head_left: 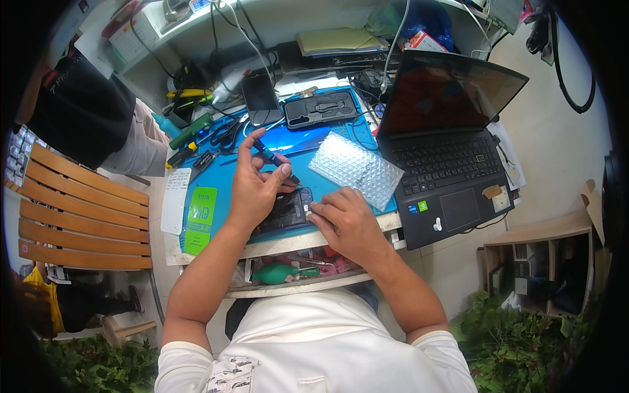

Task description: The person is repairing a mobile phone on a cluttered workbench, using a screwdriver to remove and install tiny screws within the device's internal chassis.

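Both elbows are bent and out wide, forearms [211, 272] angling up and inward so the hands sit close but don't touch. Left hand [255, 188] is the higher one, index finger [246, 147] pointing up, thumb angled across. Right hand [348, 221] is kinda back-up, fingers curled, thumb near the index tip.

A: How does your work mat [223, 177] look?
B: Smooth and matt, like rubber. The dark phone [285, 213] you're working on shows a smooth sheen, and so does your blue pen-shaped tool [267, 152].
A: And your bubble wrap [357, 169]?
B: Clear plastic, shiny and bumpy all over. Your black phone case [321, 108] looks like matt, ridged plastic.
A: Your laptop screen [439, 92]?
B: Glossy enough to mirror things. Your shirt [327, 347] is soft matt cloth, while the slatted bench [85, 217] looks like smooth wood.
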A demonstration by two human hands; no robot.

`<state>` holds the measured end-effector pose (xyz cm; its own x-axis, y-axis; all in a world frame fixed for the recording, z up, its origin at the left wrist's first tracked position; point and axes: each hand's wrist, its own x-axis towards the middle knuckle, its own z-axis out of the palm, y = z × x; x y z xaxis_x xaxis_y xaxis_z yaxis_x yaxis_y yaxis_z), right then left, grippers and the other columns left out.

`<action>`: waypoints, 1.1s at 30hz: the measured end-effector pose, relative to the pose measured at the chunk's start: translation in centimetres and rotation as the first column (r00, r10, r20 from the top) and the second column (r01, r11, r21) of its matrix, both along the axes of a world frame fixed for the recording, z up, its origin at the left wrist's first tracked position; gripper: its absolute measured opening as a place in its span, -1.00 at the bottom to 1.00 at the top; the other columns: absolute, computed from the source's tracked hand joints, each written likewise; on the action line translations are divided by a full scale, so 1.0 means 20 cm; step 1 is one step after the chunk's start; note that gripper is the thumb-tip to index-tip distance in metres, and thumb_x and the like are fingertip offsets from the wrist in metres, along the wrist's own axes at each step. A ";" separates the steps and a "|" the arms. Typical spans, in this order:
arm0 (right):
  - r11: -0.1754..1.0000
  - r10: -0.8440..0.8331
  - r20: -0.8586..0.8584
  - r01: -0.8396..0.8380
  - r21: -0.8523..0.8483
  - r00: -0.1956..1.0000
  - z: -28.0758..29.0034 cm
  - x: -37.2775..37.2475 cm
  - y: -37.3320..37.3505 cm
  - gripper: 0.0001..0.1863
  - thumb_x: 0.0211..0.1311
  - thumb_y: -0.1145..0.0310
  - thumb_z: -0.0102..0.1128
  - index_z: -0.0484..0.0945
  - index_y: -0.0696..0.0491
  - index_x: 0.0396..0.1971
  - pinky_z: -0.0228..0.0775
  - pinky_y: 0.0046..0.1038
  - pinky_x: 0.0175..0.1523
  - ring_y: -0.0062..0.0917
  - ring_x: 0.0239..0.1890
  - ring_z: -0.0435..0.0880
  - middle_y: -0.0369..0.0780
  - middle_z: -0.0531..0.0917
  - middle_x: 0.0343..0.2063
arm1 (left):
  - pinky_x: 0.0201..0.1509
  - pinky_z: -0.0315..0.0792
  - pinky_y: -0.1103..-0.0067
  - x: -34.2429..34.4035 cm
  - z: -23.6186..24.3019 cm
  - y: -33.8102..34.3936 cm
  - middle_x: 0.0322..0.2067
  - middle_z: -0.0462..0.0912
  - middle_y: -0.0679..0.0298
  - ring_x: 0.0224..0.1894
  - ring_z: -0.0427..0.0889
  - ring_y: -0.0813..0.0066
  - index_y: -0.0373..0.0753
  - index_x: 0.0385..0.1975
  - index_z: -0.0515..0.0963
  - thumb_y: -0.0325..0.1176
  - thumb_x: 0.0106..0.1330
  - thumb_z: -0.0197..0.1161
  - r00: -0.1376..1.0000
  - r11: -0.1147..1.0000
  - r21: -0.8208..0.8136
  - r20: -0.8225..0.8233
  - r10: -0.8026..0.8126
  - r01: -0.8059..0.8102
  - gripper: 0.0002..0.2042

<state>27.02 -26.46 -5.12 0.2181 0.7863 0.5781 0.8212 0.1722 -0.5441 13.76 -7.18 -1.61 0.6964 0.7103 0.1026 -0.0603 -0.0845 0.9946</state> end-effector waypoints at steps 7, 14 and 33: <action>1.000 0.004 -0.006 -0.004 0.004 1.000 0.00 0.00 0.00 -0.78 0.29 0.42 0.62 0.86 0.14 -0.10 0.52 -0.19 0.11 -0.27 -0.06 0.70 -0.20 0.77 -0.19 | -0.04 0.90 0.48 -0.04 -0.02 -0.07 0.08 0.70 0.10 -0.09 0.90 0.41 -0.13 0.70 0.06 -0.58 0.62 0.39 1.000 0.950 0.311 0.020 0.005 -0.011 -0.21; 1.000 0.003 -0.006 -0.003 0.002 1.000 0.00 0.00 0.00 -0.77 0.29 0.42 0.63 0.86 0.14 -0.10 0.52 -0.18 0.12 -0.26 -0.05 0.70 -0.19 0.77 -0.18 | -0.04 0.83 0.57 -0.05 -0.07 -0.09 0.08 0.69 0.12 -0.12 0.87 0.52 -0.13 0.71 0.06 -0.65 0.60 0.38 0.998 0.870 0.492 0.036 -0.051 0.027 -0.19; 1.000 -0.001 -0.003 0.001 -0.002 1.000 0.00 0.00 0.00 -0.77 0.30 0.41 0.63 0.86 0.14 -0.09 0.51 -0.19 0.10 -0.27 -0.06 0.70 -0.20 0.77 -0.18 | -0.10 0.75 0.63 -0.05 -0.08 -0.10 0.01 0.72 0.13 -0.18 0.85 0.56 -0.17 0.71 0.09 -0.65 0.58 0.42 0.999 0.813 0.583 0.029 -0.021 0.000 -0.18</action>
<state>27.10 -26.46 -5.13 0.2212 0.7869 0.5761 0.8195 0.1702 -0.5472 12.78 -9.24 -3.20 0.6921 0.5029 0.5177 -0.0962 -0.6466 0.7567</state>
